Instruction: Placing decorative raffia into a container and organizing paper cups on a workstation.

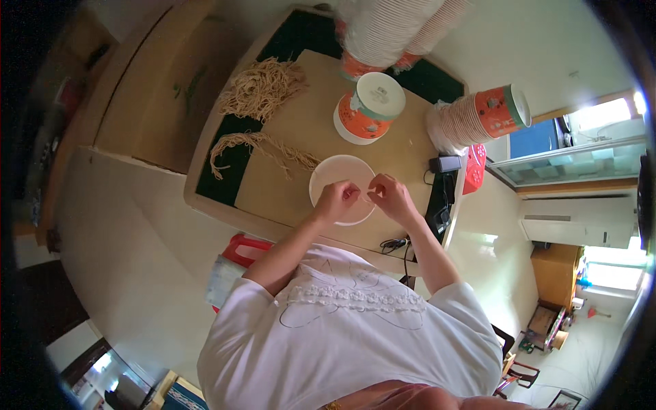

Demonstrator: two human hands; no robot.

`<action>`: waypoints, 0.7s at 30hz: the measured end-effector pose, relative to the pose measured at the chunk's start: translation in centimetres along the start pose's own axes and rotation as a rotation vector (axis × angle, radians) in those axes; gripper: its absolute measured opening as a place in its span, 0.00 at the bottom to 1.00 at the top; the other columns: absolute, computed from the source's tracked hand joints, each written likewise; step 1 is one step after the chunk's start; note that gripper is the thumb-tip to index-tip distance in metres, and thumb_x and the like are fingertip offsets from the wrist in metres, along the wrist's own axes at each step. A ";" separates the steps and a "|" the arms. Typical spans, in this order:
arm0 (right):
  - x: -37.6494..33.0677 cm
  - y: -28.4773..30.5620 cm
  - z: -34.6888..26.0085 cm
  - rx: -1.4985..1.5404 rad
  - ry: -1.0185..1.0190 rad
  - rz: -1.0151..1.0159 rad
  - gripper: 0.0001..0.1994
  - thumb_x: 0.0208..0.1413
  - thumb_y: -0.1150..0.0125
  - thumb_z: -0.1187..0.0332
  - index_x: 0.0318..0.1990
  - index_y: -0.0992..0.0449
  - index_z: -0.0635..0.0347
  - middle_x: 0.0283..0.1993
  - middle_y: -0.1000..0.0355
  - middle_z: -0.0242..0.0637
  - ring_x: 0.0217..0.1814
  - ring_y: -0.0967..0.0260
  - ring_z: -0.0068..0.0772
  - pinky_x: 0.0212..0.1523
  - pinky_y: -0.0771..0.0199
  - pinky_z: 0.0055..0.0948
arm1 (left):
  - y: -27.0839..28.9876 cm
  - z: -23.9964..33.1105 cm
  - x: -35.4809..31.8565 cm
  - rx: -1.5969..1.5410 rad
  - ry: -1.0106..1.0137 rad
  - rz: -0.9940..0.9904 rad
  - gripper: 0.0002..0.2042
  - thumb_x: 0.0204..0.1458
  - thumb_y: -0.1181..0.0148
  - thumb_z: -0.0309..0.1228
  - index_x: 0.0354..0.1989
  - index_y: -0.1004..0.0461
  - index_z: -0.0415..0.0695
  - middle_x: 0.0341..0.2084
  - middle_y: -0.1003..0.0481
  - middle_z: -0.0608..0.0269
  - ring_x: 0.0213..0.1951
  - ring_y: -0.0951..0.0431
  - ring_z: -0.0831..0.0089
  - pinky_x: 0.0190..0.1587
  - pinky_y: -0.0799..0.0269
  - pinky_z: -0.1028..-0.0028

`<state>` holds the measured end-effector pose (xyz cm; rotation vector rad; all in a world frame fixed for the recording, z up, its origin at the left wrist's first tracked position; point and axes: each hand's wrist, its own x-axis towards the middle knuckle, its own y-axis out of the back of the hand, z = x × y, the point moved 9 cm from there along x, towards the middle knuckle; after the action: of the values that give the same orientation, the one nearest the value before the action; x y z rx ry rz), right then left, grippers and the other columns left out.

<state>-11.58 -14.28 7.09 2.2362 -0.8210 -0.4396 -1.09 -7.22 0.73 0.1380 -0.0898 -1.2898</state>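
Both hands are held close together over a white round paper tub (342, 169), whose open mouth faces up. The fingertips of my left hand (337, 200) are pinched together above the tub's middle. My right hand (391, 198) pinches in the same way near the tub's right rim. Between them shows a thin, pale bit, too small to name. Beside the tub on the left, a bundle of beige cords (256, 141) reaches almost to its rim. Farther back is a larger tangled heap of beige cords (263, 89).
Behind the tub, an orange printed paper tub (367, 123) stands upside down. Tall stacks of tubs (393, 31) rise at the back, and another stack (478, 116) lies on the right. A black adapter (445, 164) and cables sit along the right edge. A cardboard box (154, 82) stands left.
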 end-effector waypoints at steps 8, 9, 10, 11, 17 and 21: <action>-1.3 -1.2 0.0 -0.026 -0.021 0.014 0.05 0.46 0.38 0.71 0.31 0.26 0.60 0.29 0.29 0.41 0.29 0.29 0.39 0.31 0.29 0.31 | -0.8 0.4 0.2 -0.044 0.064 -0.052 0.05 0.46 0.41 0.25 0.32 0.25 0.39 0.26 0.23 0.56 0.29 0.22 0.68 0.32 0.27 0.73; -1.3 -1.1 -0.1 -0.025 -0.020 0.008 0.05 0.46 0.38 0.71 0.31 0.26 0.60 0.29 0.29 0.41 0.29 0.29 0.39 0.31 0.29 0.31 | -0.8 0.2 0.3 -0.045 0.069 -0.048 0.05 0.46 0.41 0.25 0.32 0.25 0.39 0.26 0.23 0.56 0.29 0.22 0.68 0.32 0.27 0.73; -1.4 -0.9 0.2 0.026 -0.086 0.018 0.05 0.46 0.38 0.72 0.31 0.25 0.61 0.29 0.28 0.41 0.30 0.29 0.36 0.31 0.29 0.30 | -0.3 0.4 0.4 -0.014 -0.002 0.010 0.07 0.46 0.41 0.24 0.34 0.26 0.39 0.28 0.24 0.58 0.30 0.22 0.71 0.33 0.27 0.73; -1.5 -0.7 0.8 0.075 -0.152 0.028 0.05 0.47 0.37 0.72 0.31 0.25 0.62 0.29 0.28 0.41 0.30 0.29 0.33 0.32 0.29 0.28 | 0.1 0.7 0.4 0.017 -0.074 0.068 0.09 0.45 0.40 0.23 0.37 0.26 0.40 0.29 0.24 0.60 0.32 0.23 0.73 0.34 0.27 0.74; -1.5 -1.7 4.9 0.270 -0.101 0.090 0.04 0.50 0.39 0.74 0.32 0.25 0.65 0.27 0.26 0.35 0.30 0.31 0.19 0.32 0.30 0.21 | -3.7 1.8 1.4 0.238 -0.238 -0.145 0.11 0.43 0.43 0.21 0.37 0.26 0.43 0.31 0.25 0.56 0.38 0.24 0.57 0.41 0.29 0.68; -0.9 -2.1 4.4 0.346 -0.079 0.066 0.05 0.49 0.38 0.74 0.33 0.25 0.65 0.27 0.26 0.36 0.30 0.31 0.19 0.33 0.31 0.20 | -3.4 -0.7 1.5 0.183 -0.022 -0.155 0.05 0.43 0.40 0.26 0.28 0.24 0.40 0.23 0.23 0.56 0.31 0.21 0.62 0.35 0.28 0.69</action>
<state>-13.62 -14.67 2.57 2.5100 -1.0775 -0.3796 -3.82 -9.58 -0.46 0.2919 -0.2193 -1.4373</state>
